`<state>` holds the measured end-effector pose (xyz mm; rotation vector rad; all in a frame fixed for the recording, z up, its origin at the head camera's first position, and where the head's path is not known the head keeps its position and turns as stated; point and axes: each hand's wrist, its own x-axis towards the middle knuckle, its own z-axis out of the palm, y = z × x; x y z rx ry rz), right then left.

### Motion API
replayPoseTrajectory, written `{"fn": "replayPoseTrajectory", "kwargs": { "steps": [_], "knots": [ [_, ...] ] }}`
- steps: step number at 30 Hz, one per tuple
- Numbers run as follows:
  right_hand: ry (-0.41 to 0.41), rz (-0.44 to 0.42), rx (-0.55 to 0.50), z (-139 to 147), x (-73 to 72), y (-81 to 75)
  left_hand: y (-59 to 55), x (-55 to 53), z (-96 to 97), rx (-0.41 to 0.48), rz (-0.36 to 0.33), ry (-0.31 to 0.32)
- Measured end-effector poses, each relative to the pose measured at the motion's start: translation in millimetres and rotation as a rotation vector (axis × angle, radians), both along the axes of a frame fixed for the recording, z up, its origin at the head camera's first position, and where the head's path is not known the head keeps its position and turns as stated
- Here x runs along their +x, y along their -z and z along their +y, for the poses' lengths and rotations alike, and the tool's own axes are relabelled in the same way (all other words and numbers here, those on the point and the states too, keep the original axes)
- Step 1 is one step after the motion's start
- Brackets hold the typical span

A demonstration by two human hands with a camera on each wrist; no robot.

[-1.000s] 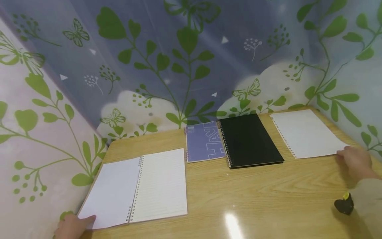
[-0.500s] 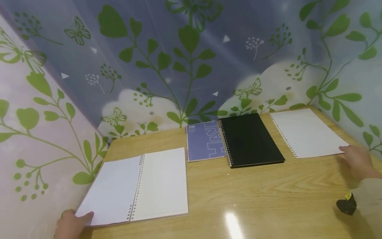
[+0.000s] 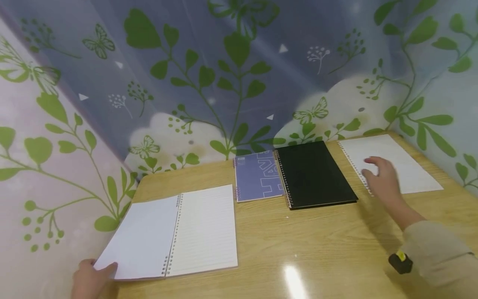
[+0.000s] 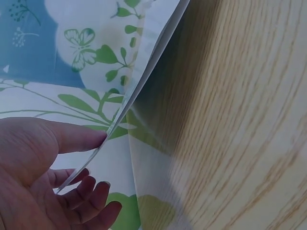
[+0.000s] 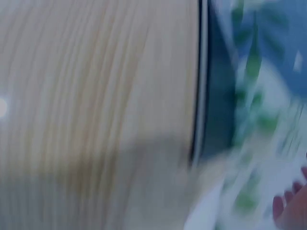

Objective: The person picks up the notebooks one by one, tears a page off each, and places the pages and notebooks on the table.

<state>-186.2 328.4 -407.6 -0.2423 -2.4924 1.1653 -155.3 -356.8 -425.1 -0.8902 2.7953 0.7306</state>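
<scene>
A ring-bound notebook (image 3: 204, 234) lies open at the front left, its left side blank and its right page lined. My left hand (image 3: 91, 279) pinches the near left corner; in the left wrist view the thumb presses on one side of the thin page edge (image 4: 139, 88), with fingers behind it. That edge stands lifted off the table there. Above a loose white sheet (image 3: 396, 154) with a row of punched holes, my right hand (image 3: 384, 180) hovers, fingers spread and curved, holding nothing. Only its fingertips (image 5: 278, 207) show in the blurred right wrist view.
A purple notebook (image 3: 255, 178) and a black spiral notebook (image 3: 317, 174) lie side by side at the back middle, the black one slightly over the purple. The wooden table (image 3: 336, 249) meets walls with leaf and butterfly prints. A dark device (image 3: 401, 262) hangs at the right cuff.
My right hand has let go of the white sheet's near right corner and moved left over its middle. The left hand keeps its pinch on the notebook corner.
</scene>
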Motion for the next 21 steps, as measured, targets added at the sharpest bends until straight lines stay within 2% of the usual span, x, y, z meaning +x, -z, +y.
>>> {"fn": "replayPoseTrajectory", "kwargs": {
  "steps": [2,4,7,11,13,15,19,21],
  "knots": [
    [-0.164,0.078,0.046,-36.4,-3.5,-3.3,-2.2,0.9,0.8,0.006,0.011,-0.005],
    [-0.337,0.091,0.097,-72.4,-3.3,-3.5,-4.0,1.9,0.6,0.008,0.042,0.008],
    [-0.604,0.031,0.212,-124.2,1.8,2.4,-5.3,2.7,0.0,0.0,0.095,0.031],
    [-0.916,-0.114,0.408,-184.6,15.8,14.0,-3.3,3.7,0.2,-0.002,0.128,0.034],
    [-1.016,-0.176,0.496,-208.3,22.4,20.9,-2.5,2.6,0.6,-0.002,0.134,0.027],
    [-1.084,-0.194,0.568,-227.1,27.5,26.9,-2.1,2.5,1.0,-0.01,0.148,0.033],
    [-1.146,-0.191,0.65,-249.1,31.6,37.7,-1.6,2.7,1.6,-0.004,0.166,0.037],
    [-1.151,-0.172,0.692,-255.1,31.6,41.2,-1.9,3.2,1.3,0.018,0.169,0.011]
  ]
}}
